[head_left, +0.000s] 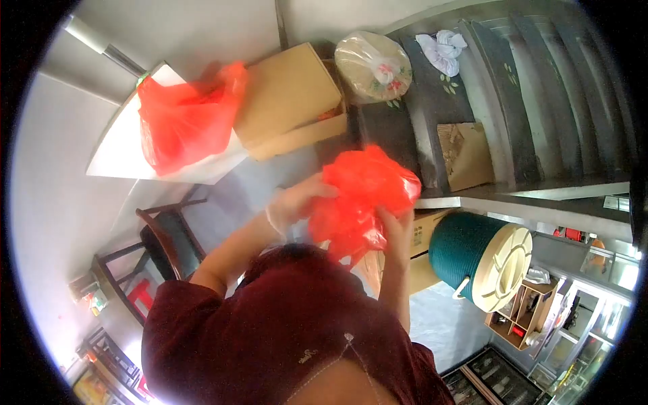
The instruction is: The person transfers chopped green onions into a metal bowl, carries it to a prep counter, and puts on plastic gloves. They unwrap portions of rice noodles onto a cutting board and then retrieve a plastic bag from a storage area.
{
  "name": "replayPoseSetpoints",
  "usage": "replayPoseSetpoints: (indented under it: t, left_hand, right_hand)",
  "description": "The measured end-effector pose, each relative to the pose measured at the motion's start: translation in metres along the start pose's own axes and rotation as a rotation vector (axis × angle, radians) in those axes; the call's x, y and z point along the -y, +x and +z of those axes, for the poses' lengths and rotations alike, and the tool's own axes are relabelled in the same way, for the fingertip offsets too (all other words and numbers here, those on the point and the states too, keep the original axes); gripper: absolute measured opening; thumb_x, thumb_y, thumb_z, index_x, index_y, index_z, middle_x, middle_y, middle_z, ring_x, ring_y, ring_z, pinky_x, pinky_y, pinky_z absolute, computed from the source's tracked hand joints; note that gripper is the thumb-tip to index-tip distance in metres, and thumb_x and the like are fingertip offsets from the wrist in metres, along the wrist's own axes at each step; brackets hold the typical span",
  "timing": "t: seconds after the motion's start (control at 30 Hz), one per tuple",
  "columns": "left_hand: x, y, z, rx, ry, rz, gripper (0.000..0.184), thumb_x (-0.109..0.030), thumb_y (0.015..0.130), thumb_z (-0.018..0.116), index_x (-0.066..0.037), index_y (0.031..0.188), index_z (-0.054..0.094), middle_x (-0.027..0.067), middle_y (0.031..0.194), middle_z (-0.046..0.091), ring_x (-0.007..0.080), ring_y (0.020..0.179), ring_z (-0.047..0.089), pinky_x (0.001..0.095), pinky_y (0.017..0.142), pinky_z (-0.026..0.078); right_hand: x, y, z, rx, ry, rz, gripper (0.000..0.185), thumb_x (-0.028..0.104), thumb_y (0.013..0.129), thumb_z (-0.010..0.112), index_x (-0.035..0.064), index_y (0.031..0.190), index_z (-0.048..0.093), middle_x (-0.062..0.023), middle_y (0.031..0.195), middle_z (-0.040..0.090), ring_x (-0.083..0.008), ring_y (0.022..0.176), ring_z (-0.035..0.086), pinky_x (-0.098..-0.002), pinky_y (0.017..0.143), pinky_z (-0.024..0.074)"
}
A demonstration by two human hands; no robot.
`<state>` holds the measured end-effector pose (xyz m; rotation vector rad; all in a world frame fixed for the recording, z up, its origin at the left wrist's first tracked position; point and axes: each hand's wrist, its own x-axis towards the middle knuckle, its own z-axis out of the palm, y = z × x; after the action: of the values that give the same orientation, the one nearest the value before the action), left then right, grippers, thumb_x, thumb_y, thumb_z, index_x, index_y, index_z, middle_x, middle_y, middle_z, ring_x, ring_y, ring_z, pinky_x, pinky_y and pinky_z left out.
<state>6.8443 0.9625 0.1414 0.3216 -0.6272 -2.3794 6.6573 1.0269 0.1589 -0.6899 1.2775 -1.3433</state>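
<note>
A crumpled red plastic bag [368,185] is held up in front of my chest, between both hands. My left hand [302,197] grips its left side, the fingers partly blurred and closed on the plastic. On the lower right edge, my right hand [397,229] pinches the bag between thumb and fingers. What the bag contains, if anything, cannot be made out. Farther off to the left, another red plastic bag [185,125] rests on a white board [121,145], next to a cardboard box [290,101].
Stairs [499,88] rise at the right, with a flat cardboard piece [466,155] and a white cloth [442,50] on them. A round plastic-wrapped bundle [373,66] lies beside the box. A green lidded bucket [466,253] stands right of me; dark chairs [172,239] are at left.
</note>
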Motion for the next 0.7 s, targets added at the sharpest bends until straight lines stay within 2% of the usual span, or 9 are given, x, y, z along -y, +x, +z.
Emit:
replayPoseSetpoints:
  t: [0.13,0.17,0.23,0.33,0.4,0.47,0.53,0.6,0.7]
  left_hand:
    - [0.020,0.033,-0.006,-0.059,0.092,-0.219,0.059,-0.023,0.081,0.057,-0.004,0.132,0.034,0.0109,0.127,0.047,0.0220,0.116,0.045,0.0361,0.099,0.036]
    - [0.018,0.045,-0.016,-0.110,0.363,-0.206,0.056,-0.024,0.082,0.056,-0.004,0.131,0.036,0.0109,0.126,0.048,0.0222,0.116,0.045,0.0361,0.098,0.037]
    - [0.004,0.078,-0.035,-0.194,0.903,-0.164,0.052,-0.027,0.083,0.056,-0.005,0.128,0.041,0.0110,0.124,0.050,0.0225,0.116,0.046,0.0361,0.095,0.038]
    - [-0.062,0.120,-0.054,-0.279,1.451,-0.316,0.047,-0.033,0.084,0.056,-0.004,0.121,0.050,0.0115,0.117,0.055,0.0212,0.109,0.050,0.0340,0.092,0.040]
    - [-0.078,0.147,-0.152,-0.081,1.524,0.071,0.041,-0.032,0.084,0.053,-0.002,0.112,0.055,0.0126,0.108,0.058,0.0223,0.100,0.055,0.0340,0.086,0.043]
    - [-0.083,0.202,-0.236,-0.047,2.004,0.099,0.033,-0.026,0.082,0.052,-0.002,0.102,0.061,0.0132,0.099,0.062,0.0253,0.094,0.058,0.0364,0.082,0.045]
    - [-0.105,0.266,-0.273,-0.196,2.397,-0.244,0.026,-0.020,0.076,0.053,-0.003,0.092,0.066,0.0127,0.090,0.065,0.0283,0.091,0.060,0.0393,0.079,0.047]
    - [-0.132,0.318,-0.296,-0.335,2.245,-0.530,0.025,-0.023,0.072,0.056,-0.005,0.086,0.068,0.0118,0.084,0.066,0.0296,0.086,0.062,0.0403,0.076,0.048]
    - [-0.142,0.345,-0.324,-0.055,2.226,-0.760,0.033,-0.026,0.083,0.046,0.001,0.077,0.062,0.0114,0.079,0.062,0.0255,0.070,0.058,0.0392,0.059,0.047]
  right_hand:
    - [-0.025,-0.009,-0.039,-0.158,0.227,0.227,0.050,0.002,0.078,0.062,0.0009,0.125,0.042,-0.0129,0.120,0.051,-0.0218,0.106,0.052,-0.0332,0.088,0.0444]
    - [-0.022,-0.002,-0.041,-0.259,0.223,0.297,0.047,0.004,0.079,0.061,-0.0006,0.123,0.044,-0.0128,0.117,0.054,-0.0213,0.102,0.055,-0.0323,0.085,0.0462]
    - [-0.040,0.015,-0.063,-0.335,0.192,0.184,0.037,0.007,0.080,0.062,0.0007,0.114,0.051,-0.0104,0.111,0.057,-0.0178,0.097,0.056,-0.0293,0.081,0.0468]
    - [-0.057,0.042,-0.076,-0.457,0.076,0.030,0.027,0.009,0.081,0.062,-0.0011,0.105,0.058,-0.0083,0.103,0.060,-0.0161,0.091,0.057,-0.0282,0.077,0.0473]
    - [-0.062,0.064,-0.070,-0.588,0.020,-0.019,0.027,0.009,0.082,0.061,-0.0020,0.106,0.057,-0.0075,0.102,0.060,-0.0158,0.090,0.057,-0.0282,0.077,0.0471]
    - [-0.091,0.092,-0.075,-0.606,-0.111,-0.081,0.029,0.011,0.083,0.061,-0.0028,0.108,0.056,-0.0079,0.102,0.060,-0.0150,0.091,0.056,-0.0282,0.079,0.0463]
    - [-0.112,0.121,-0.069,-0.628,-0.203,-0.092,0.030,0.012,0.083,0.061,-0.0025,0.109,0.056,-0.0080,0.103,0.060,-0.0149,0.091,0.056,-0.0280,0.079,0.0458]
    - [-0.121,0.160,-0.054,-0.671,-0.266,-0.040,0.032,0.012,0.082,0.062,-0.0024,0.109,0.056,-0.0082,0.104,0.061,-0.0166,0.091,0.056,-0.0294,0.080,0.0452]
    - [-0.145,0.220,-0.033,-0.658,-0.421,-0.038,0.034,0.011,0.081,0.062,-0.0024,0.111,0.055,-0.0100,0.105,0.061,-0.0176,0.093,0.056,-0.0304,0.081,0.0449]
